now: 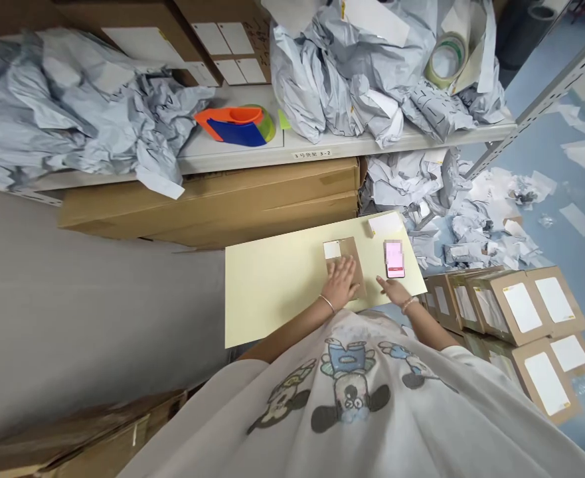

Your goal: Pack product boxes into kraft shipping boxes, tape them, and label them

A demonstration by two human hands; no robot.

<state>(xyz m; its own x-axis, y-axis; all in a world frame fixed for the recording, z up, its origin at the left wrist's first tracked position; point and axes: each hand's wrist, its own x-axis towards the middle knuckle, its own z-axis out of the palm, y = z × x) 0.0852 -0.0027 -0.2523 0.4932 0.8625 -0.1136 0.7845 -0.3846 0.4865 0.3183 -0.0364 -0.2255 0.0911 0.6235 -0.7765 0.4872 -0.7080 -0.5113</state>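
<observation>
A small brown cardboard parcel with a white label lies on the pale yellow table. My left hand rests flat on its near part, fingers spread. My right hand lies on the table just below a phone with a pink screen, with one finger stretched toward it and nothing in it. A white slip sits at the table's far corner.
Stacked labelled cardboard parcels stand to the right of the table. Large cartons sit under a shelf holding crumpled grey mailer bags, an orange and blue tape dispenser and a tape roll. Paper scraps litter the blue floor.
</observation>
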